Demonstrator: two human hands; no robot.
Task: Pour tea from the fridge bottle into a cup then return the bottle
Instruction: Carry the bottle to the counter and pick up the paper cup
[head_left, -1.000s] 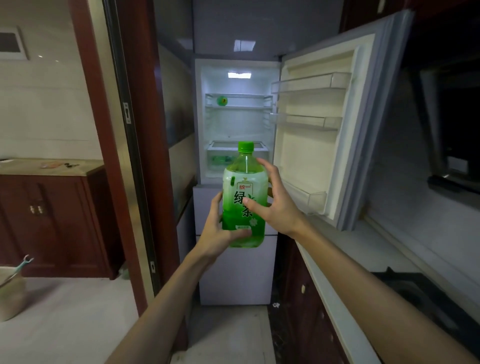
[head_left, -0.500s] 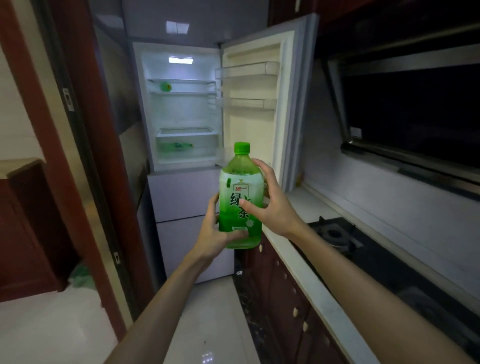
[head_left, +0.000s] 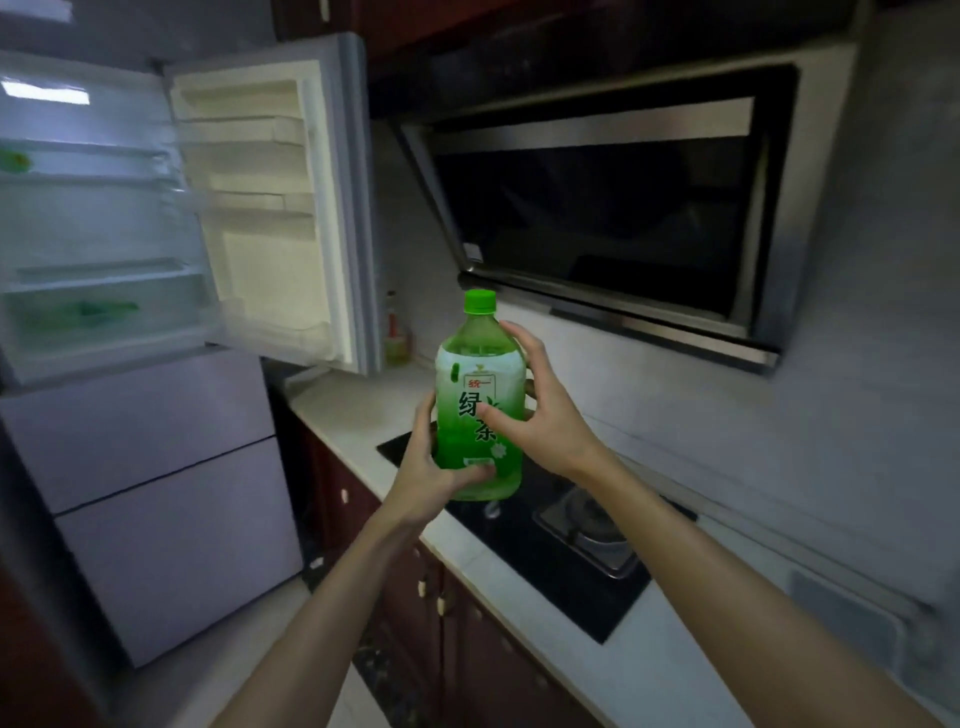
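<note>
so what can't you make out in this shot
Head view:
- Cup: none in view; the worktop runs off the bottom edge.
- Green item in the fridge drawer: motion blur, unidentifiable.
- Small bottle beside the fridge door: dim, too small to read.
- Fingertips of the left hand and right hand behind the tea bottle: hidden by the bottle.

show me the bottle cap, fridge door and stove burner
bottle cap (head_left: 480, 302), head view, side of the green cap
fridge door (head_left: 270, 270), head view, bare inner panel
stove burner (head_left: 597, 525), head view, metal ring
</note>
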